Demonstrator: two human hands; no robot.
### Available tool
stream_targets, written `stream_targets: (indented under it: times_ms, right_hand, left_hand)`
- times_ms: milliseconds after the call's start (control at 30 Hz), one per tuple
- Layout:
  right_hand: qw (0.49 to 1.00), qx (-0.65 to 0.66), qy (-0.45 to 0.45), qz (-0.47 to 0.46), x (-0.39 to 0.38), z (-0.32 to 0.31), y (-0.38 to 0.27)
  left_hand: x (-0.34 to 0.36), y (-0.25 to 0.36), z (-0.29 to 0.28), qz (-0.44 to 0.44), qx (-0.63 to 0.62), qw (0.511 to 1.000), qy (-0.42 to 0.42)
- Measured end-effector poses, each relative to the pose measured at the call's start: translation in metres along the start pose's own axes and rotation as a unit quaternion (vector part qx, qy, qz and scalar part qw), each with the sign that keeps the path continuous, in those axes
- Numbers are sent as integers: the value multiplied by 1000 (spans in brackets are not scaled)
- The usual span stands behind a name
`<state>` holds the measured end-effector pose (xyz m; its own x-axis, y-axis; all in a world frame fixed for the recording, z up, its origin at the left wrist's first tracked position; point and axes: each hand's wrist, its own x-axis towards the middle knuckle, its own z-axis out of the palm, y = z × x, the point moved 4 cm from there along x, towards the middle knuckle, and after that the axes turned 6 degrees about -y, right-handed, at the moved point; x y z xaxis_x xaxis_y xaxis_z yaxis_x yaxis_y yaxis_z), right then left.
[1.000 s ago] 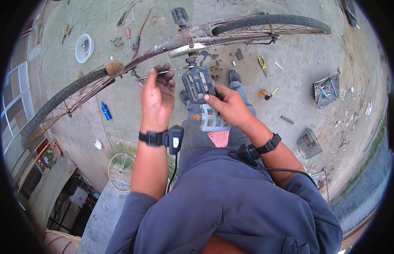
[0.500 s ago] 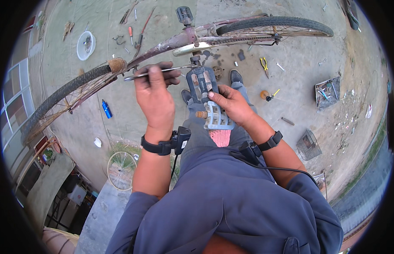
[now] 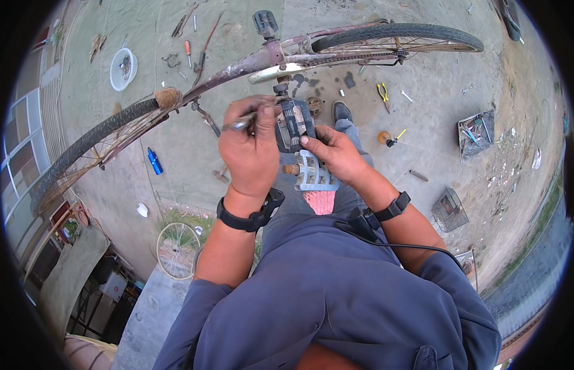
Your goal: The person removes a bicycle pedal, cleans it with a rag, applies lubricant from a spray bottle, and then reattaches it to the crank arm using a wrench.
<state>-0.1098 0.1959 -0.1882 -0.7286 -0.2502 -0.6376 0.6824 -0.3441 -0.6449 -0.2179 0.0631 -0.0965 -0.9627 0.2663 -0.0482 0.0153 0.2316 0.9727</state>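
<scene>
My left hand [image 3: 248,151] is closed on a metal wrench [image 3: 240,125], raised beside the black pedal [image 3: 292,120] at the bicycle's crank [image 3: 280,86]; where the wrench's far end meets it is hidden. My right hand [image 3: 336,154] grips that pedal, thumb on its near end. Just below sits a grey-blue cage pedal [image 3: 317,176] with a rusty spindle, above a pink cloth [image 3: 319,200]; I cannot tell what supports it. The purple bicycle frame [image 3: 250,65] lies across the upper view.
On the ground are a white bowl [image 3: 123,69], a red-handled screwdriver [image 3: 188,52], a blue bottle [image 3: 154,161], yellow pliers [image 3: 382,97], an orange oil can [image 3: 384,137], a metal toolbox [image 3: 477,135] and a wire basket [image 3: 450,209]. A loose wheel [image 3: 176,250] is at lower left.
My left hand has swung right toward the black pedal, turning the wrench with it, which was lying level across near the crank. My right hand has stayed on the pedal.
</scene>
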Motion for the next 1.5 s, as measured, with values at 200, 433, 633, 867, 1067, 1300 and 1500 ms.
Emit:
stream_targets:
  times_ms: [200,433,633,867,1067,1300,1500]
  right_hand:
    - [993,114,-26,-3,-3,-2,0]
    - [994,111,-23,7,-1,-1,3]
    - [992,123,-29,3,0,0,1]
    - [990,139,-24,-10,-2,1,1]
    - [991,136,-18,-5,-3,-2,0]
    - [988,150,-24,-6,-7,-3,-5]
    - [991,134,-26,3,-4,-6,-3]
  left_hand:
    - [11,-87,-2,-324,-449,832,29]
    - [0,-117,-9,-347,-508,778,132]
    - [8,-45,-35,-146,-251,950,113]
    - [9,2,-10,-5,-20,1000,22]
    - [2,-16,-4,-70,-75,994,40]
    - [-1,-122,4,-363,-547,752,66]
    - [-6,-107,-30,-293,-422,840,178]
